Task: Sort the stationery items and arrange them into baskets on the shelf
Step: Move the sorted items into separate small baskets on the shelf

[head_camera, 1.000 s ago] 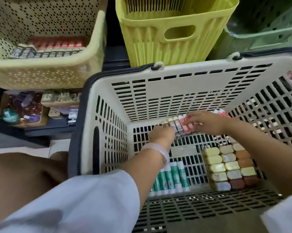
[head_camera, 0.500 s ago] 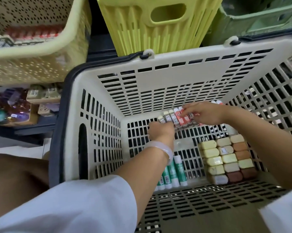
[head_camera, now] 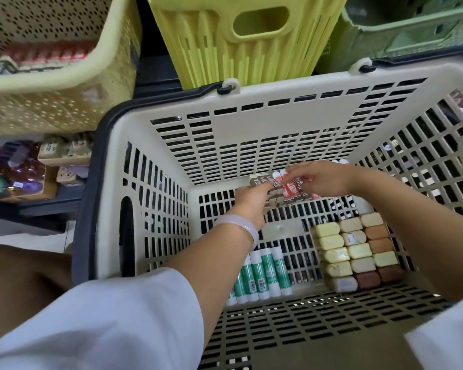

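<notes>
Both hands reach into a beige slotted shopping basket [head_camera: 291,124]. At its far wall lies a row of small grey and red tubes [head_camera: 289,189] with printed labels. My left hand [head_camera: 251,204] grips the row's left end and my right hand [head_camera: 321,180] pinches its right end, so the tubes are bunched between them. Several green-and-white glue sticks [head_camera: 262,276] lie at the basket's near side, partly under my left forearm. A block of yellow, cream and brown erasers [head_camera: 358,252] sits at the right of the basket floor.
On the shelf stand a cream perforated basket [head_camera: 51,84] holding red-and-grey tubes, a yellow ribbed basket [head_camera: 251,41] and a green basket [head_camera: 412,25]. Lower left, a shelf holds boxes of small goods [head_camera: 62,156]. The shopping basket has a dark handle [head_camera: 91,209].
The view has shifted down and left, so the shelf baskets sit higher in frame. Both hands have drawn the row of tubes closer together and slightly off the floor.
</notes>
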Demonstrator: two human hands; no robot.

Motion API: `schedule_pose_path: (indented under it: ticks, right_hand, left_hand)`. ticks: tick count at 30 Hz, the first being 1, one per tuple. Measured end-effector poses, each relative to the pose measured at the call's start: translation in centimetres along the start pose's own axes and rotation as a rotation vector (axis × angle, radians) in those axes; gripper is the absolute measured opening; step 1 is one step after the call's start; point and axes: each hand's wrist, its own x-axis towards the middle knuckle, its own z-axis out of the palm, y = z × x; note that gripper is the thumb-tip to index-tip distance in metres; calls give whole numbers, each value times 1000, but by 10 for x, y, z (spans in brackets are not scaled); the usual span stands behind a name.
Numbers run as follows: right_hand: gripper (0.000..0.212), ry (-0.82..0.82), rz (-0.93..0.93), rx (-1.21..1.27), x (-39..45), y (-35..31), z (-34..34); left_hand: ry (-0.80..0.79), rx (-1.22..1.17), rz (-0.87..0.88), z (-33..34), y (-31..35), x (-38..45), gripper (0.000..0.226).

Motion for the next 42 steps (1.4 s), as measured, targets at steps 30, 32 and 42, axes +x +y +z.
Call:
schedule_pose_path:
  ticks: [30,32,42]
  right_hand:
    - [37,79,0,185,1,-11,0]
    - [37,80,8,292,0,-15,3]
    - [28,27,95,718,-5,-23,3]
  left_hand:
    - [-107,-126,-25,5,4,5,33]
    - [-108,-104,-47,6,4,3,45]
    - [-192,-198,-81,-6,20,-18,44]
